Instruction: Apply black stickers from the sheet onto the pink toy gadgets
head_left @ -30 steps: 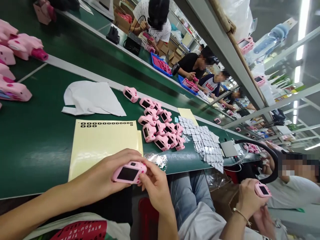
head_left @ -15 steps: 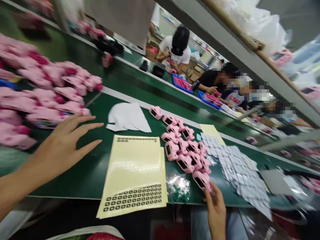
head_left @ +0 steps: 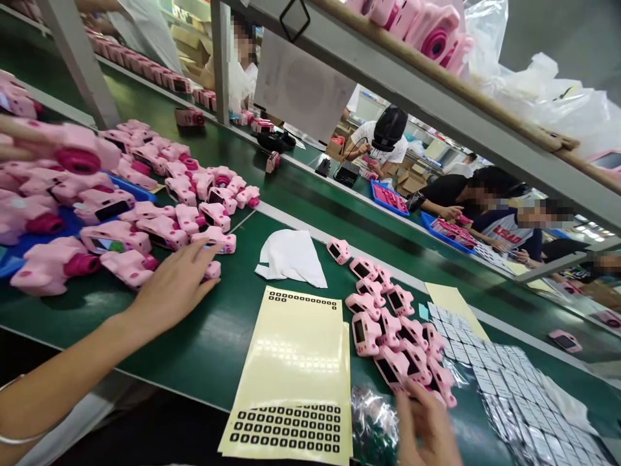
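My left hand (head_left: 177, 278) reaches to the right edge of a heap of pink toy cameras (head_left: 160, 230). Its fingers lie over a pink toy camera (head_left: 220, 239), with the thumb below, closed on it. My right hand (head_left: 427, 427) is smeared at the near edge of a second cluster of pink toy cameras (head_left: 369, 288). Its bent fingertips touch the lower corner of a front toy camera (head_left: 391, 367) there; the grip cannot be made out. Between my hands lies a yellowish backing sheet (head_left: 295, 362) with rows of small black stickers.
White cloth or paper (head_left: 294, 255) lies behind the sheet. A clear plastic bag (head_left: 373, 414) sits right of it, and rows of pale squares (head_left: 514, 382) farther right. A slanting shelf beam (head_left: 436, 77) crosses above. Beyond it, people work with blue trays (head_left: 391, 197).
The view has swung left, so the table's things sit farther right and lower. My left hand, spread in the air before, is now on a toy camera. My right hand stays by its cluster.
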### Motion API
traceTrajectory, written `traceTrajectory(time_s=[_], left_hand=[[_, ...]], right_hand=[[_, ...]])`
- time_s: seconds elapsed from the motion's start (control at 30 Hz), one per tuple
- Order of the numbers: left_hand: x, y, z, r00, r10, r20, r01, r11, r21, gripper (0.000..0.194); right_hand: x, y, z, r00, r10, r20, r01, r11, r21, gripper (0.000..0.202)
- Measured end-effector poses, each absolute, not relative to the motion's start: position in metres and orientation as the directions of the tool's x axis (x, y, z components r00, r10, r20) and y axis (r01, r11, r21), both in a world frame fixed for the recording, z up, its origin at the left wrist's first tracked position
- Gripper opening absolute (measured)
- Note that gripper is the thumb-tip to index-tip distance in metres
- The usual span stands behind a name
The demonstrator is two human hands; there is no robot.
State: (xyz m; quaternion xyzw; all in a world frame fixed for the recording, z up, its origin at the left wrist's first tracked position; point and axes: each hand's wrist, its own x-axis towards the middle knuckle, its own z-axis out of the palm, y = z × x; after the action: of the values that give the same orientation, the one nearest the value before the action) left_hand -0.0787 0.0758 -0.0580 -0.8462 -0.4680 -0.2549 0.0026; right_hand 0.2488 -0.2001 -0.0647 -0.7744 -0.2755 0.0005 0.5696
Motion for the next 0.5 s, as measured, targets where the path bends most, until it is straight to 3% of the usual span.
traceTrajectory(time_s=[0.07,0.13,0.23,0.37,0.5], left_hand=[[-0.076,0.070,-0.059,0.481,0.779,0.401,0.761,-0.598,0.249,0.052],[-0.077,0.068,-0.059,0.520,0.776,0.357,0.733,-0.620,0.279,0.043],[-0.081,0.062,-0.057,0.527,0.793,0.307,0.686,-0.610,0.396,0.037],[-0.087,0.044,-0.048,0.556,0.803,0.215,0.625,-0.575,0.528,0.034],[-0.092,0.030,-0.035,0.593,0.797,0.112,0.599,-0.530,0.601,0.037]], right_hand=[[0.210,-0.151,-0.044,0.522,0.803,0.288,0.528,-0.039,-0.848,0.020],[0.177,-0.091,-0.032,0.175,0.960,0.218,0.517,0.099,-0.850,0.029],[0.139,0.005,-0.031,-0.068,0.937,0.344,0.550,0.323,-0.771,0.036],[0.101,0.103,-0.049,-0.200,0.911,0.361,0.521,0.411,-0.748,0.051],[0.086,0.135,-0.065,-0.257,0.918,0.303,0.431,0.390,-0.814,0.033]])
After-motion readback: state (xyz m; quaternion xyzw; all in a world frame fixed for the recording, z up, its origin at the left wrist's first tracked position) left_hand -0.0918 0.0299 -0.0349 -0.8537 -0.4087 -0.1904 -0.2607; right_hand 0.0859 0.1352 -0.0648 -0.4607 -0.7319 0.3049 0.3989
